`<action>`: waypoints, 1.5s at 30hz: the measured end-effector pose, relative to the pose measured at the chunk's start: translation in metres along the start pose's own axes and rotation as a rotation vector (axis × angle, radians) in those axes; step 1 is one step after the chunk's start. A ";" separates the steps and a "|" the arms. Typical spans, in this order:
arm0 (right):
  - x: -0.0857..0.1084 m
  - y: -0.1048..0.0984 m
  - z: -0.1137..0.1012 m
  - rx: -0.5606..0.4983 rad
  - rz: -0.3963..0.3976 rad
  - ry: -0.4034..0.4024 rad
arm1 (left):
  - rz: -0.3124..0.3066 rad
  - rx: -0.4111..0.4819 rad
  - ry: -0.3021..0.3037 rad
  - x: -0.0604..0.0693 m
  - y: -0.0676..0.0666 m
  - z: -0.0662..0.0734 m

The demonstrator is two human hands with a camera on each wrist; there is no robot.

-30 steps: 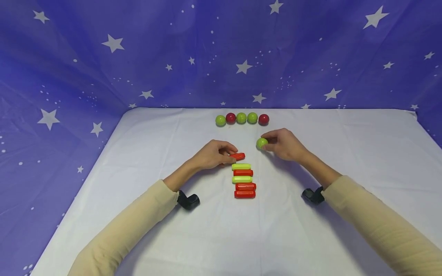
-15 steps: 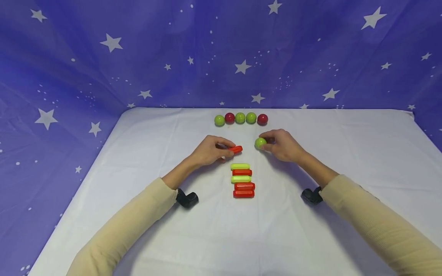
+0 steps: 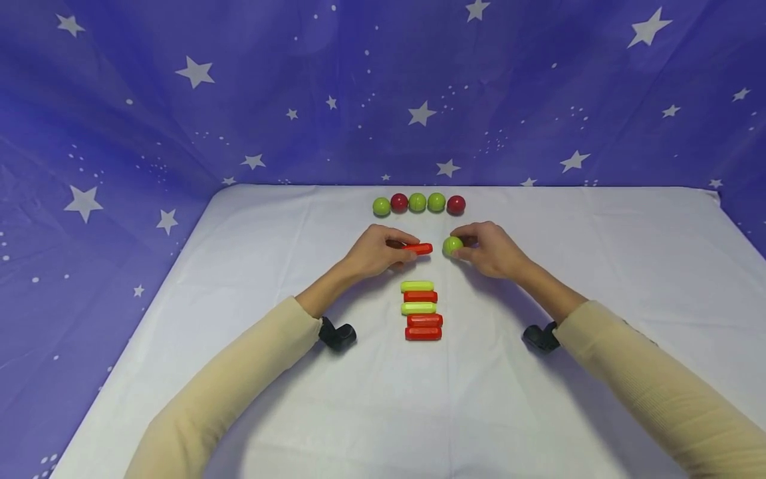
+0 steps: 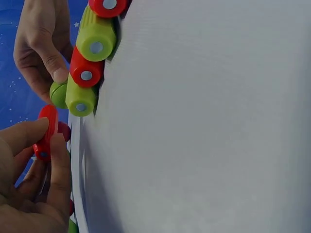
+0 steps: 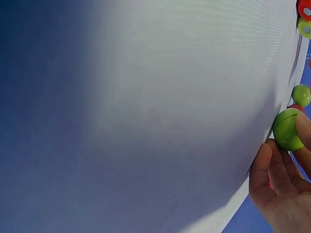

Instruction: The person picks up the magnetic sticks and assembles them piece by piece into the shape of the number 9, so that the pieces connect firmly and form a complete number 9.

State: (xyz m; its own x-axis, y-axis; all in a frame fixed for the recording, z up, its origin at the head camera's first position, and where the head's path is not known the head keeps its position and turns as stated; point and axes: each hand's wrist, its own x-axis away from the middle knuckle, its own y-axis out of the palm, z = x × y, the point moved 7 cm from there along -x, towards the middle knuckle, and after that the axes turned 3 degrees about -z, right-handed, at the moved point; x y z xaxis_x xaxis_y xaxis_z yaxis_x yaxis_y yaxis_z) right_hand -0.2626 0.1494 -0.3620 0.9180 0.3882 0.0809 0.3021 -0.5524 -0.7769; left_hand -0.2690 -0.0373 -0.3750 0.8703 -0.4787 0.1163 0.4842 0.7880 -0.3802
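Thumb and fingers of my left hand (image 3: 376, 251) pinch a red ribbed rod (image 3: 423, 249) with a pale round disc in its end, plain in the left wrist view. My right hand (image 3: 493, 251) grips a green ball (image 3: 452, 247) just right of that rod, with a small gap between the two. In the right wrist view the green ball (image 5: 287, 129) shows a seam line. Below the hands lies a column of rods: a yellow-green rod (image 3: 417, 287), a red rod (image 3: 421, 297), another yellow-green rod (image 3: 419, 308) and two red rods (image 3: 424, 320) nearest me.
A row of balls runs along the back: a green ball (image 3: 381, 206), a red ball (image 3: 399, 203), two green balls (image 3: 417, 202) and a red ball (image 3: 456, 205). White cloth (image 3: 335, 412) covers the table; a blue starred curtain (image 3: 359, 86) hangs behind.
My left hand has lifted the red rod off the far end of the column and carried it away from me, then rightward toward the green ball. My right hand has stayed nearly still.
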 end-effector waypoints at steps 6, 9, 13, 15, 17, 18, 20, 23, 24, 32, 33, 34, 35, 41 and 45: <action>0.001 0.001 0.002 -0.003 0.003 0.004 | 0.007 -0.024 0.029 -0.008 0.002 0.004; 0.003 0.004 0.003 -0.011 0.000 0.001 | -0.004 -0.039 0.023 -0.011 0.005 0.002; 0.003 0.005 0.002 -0.008 0.009 -0.024 | -0.021 -0.064 0.023 -0.015 0.008 -0.002; 0.003 0.004 0.001 -0.006 0.015 -0.034 | -0.024 -0.082 0.033 -0.017 0.009 -0.002; 0.003 0.003 0.001 -0.002 0.017 -0.037 | -0.023 -0.095 0.042 -0.019 0.010 -0.001; 0.003 0.003 0.001 -0.001 0.016 -0.037 | -0.024 -0.097 0.046 -0.020 0.010 -0.001; 0.003 0.002 0.001 0.001 0.014 -0.036 | -0.026 -0.105 0.054 -0.021 0.011 0.000; 0.003 0.002 0.001 0.005 0.011 -0.031 | -0.030 -0.113 0.065 -0.023 0.012 0.002; 0.003 0.002 0.001 0.005 0.010 -0.032 | -0.031 -0.115 0.068 -0.024 0.012 0.002; 0.002 0.000 0.002 0.007 0.015 -0.021 | -0.029 -0.107 0.063 -0.026 0.013 0.002; 0.003 0.000 0.002 0.007 0.015 -0.017 | -0.030 -0.110 0.063 -0.026 0.013 0.002; 0.003 0.000 0.002 0.005 0.014 -0.013 | -0.031 -0.113 0.062 -0.026 0.013 0.002; 0.003 0.000 0.002 0.002 0.015 -0.012 | -0.029 -0.120 0.061 -0.026 0.013 0.001; 0.003 0.000 0.002 -0.007 0.010 -0.002 | -0.014 -0.136 0.054 -0.026 0.012 0.002; 0.003 0.000 0.003 -0.011 0.010 0.009 | -0.009 -0.141 0.048 -0.025 0.011 0.002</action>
State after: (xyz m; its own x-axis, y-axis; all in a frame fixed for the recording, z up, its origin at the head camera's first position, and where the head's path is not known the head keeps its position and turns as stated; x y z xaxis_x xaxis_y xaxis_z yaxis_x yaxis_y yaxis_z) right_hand -0.2605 0.1525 -0.3634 0.9231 0.3764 0.0785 0.2955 -0.5640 -0.7711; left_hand -0.2854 -0.0156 -0.3809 0.8588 -0.5064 0.0776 0.4718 0.7228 -0.5049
